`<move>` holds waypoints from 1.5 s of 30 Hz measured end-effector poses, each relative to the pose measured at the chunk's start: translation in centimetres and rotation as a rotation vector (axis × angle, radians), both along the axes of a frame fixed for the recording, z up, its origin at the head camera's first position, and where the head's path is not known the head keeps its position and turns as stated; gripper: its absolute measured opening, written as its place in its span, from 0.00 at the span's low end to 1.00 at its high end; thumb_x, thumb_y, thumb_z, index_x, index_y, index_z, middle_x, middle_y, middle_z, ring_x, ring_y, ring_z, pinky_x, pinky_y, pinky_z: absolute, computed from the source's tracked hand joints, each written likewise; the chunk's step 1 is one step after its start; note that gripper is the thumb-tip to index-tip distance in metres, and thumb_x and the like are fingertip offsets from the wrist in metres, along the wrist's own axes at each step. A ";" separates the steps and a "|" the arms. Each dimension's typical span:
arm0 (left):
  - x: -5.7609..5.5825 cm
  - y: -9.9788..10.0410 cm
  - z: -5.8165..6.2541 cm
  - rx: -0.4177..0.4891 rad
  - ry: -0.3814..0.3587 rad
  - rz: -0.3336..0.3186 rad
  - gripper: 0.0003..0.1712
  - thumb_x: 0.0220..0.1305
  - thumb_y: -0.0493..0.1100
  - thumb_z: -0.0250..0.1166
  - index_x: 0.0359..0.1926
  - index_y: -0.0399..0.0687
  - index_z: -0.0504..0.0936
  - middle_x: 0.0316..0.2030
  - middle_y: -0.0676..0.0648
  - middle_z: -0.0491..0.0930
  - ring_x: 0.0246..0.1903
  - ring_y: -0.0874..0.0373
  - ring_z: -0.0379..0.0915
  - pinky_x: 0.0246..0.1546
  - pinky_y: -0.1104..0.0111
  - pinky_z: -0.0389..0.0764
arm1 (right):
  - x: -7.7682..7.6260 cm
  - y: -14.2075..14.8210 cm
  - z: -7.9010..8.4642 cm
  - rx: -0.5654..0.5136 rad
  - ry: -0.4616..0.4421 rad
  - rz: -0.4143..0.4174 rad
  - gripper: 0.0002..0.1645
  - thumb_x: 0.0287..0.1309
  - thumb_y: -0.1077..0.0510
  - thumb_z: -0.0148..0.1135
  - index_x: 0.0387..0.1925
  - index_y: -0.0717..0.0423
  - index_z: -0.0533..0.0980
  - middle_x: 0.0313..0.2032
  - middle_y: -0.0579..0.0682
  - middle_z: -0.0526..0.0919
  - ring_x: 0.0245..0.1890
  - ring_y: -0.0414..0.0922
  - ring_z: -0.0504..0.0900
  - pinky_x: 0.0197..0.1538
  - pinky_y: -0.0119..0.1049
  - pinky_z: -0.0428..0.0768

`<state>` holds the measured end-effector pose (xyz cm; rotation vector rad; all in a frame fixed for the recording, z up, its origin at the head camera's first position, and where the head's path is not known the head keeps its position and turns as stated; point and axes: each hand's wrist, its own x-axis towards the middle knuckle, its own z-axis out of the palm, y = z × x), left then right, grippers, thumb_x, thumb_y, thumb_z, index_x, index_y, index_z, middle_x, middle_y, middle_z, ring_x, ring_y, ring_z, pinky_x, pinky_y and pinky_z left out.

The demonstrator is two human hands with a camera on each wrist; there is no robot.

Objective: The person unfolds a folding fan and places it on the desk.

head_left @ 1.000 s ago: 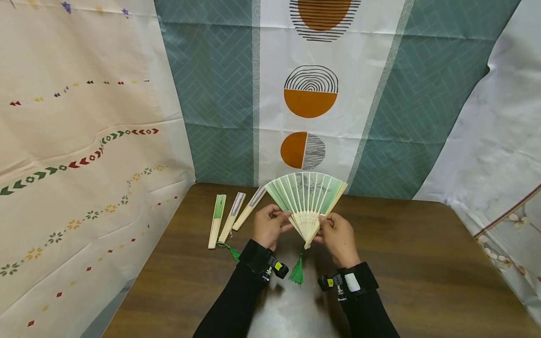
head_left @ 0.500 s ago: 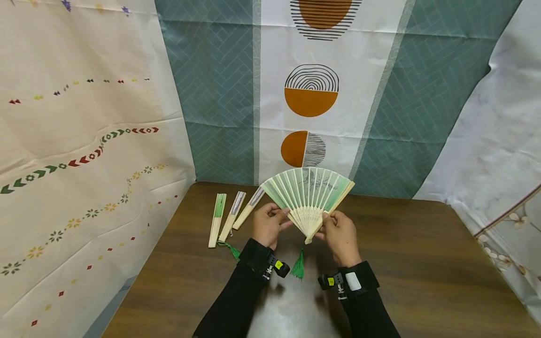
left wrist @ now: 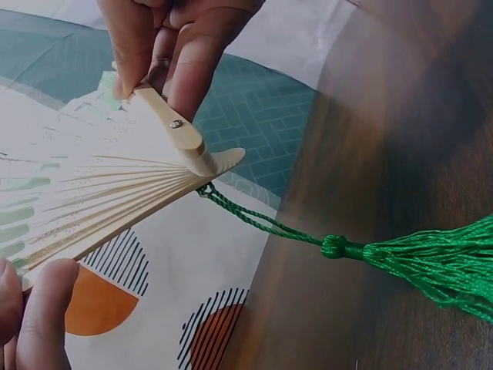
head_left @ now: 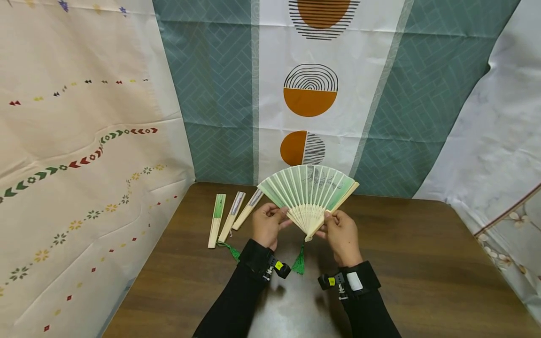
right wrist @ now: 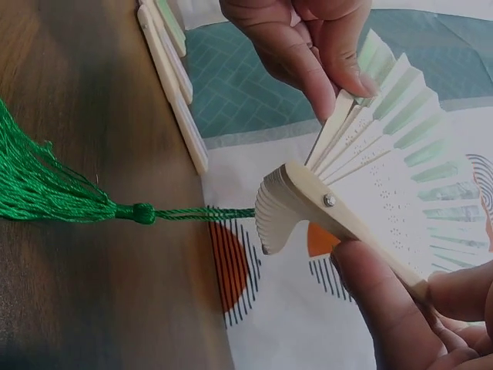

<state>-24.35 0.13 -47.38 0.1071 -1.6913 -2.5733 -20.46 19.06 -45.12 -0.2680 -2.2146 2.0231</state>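
Observation:
Spread in a half-round above the table is a pale green folding fan [head_left: 306, 195] with cream ribs and a dark drawing on its leaf. My left hand [head_left: 267, 227] pinches the left outer rib between thumb and fingers. On the opposite side, my right hand [head_left: 343, 238] pinches the right outer rib. Both wrist views show the ribs meeting at a metal rivet [right wrist: 329, 200]. A green tassel [left wrist: 431, 258] hangs by a cord from the fan's narrow end. The fan covers part of the fingers in the head view.
Three folded fans, a green-topped one [head_left: 217, 220] and two greyish ones [head_left: 231, 217] [head_left: 248, 209], lie left of my hands on the brown table [head_left: 422, 263]. A second green tassel [head_left: 233, 252] lies beside them. Patterned cloths [head_left: 215, 94] hang behind the table.
The fan has spread wider, its right edge moving right with my right hand and its left edge slightly left. It has risen a little, tassel included. The folded fans have stayed put.

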 end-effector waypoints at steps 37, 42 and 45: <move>0.2 0.1 0.4 0.148 0.010 0.038 0.10 0.81 0.23 0.62 0.38 0.35 0.80 0.32 0.47 0.77 0.34 0.56 0.82 0.39 0.70 0.97 | 0.1 0.1 0.0 -0.165 0.062 -0.071 0.23 0.92 0.61 0.50 0.70 0.79 0.72 0.63 0.78 0.85 0.37 0.31 0.94 0.44 0.27 0.95; 0.1 0.1 0.2 0.170 0.005 0.035 0.10 0.82 0.23 0.61 0.40 0.35 0.80 0.32 0.48 0.77 0.36 0.58 0.82 0.42 0.70 0.98 | 0.0 0.1 0.0 -0.185 0.061 -0.088 0.24 0.92 0.60 0.50 0.70 0.79 0.71 0.62 0.77 0.85 0.37 0.31 0.94 0.45 0.27 0.96; 0.0 0.0 0.1 0.197 0.010 0.037 0.09 0.82 0.23 0.61 0.40 0.35 0.80 0.33 0.48 0.77 0.36 0.57 0.82 0.43 0.69 0.98 | -0.1 0.1 0.1 -0.210 0.066 -0.101 0.24 0.93 0.60 0.49 0.70 0.79 0.71 0.61 0.75 0.86 0.38 0.32 0.94 0.46 0.28 0.96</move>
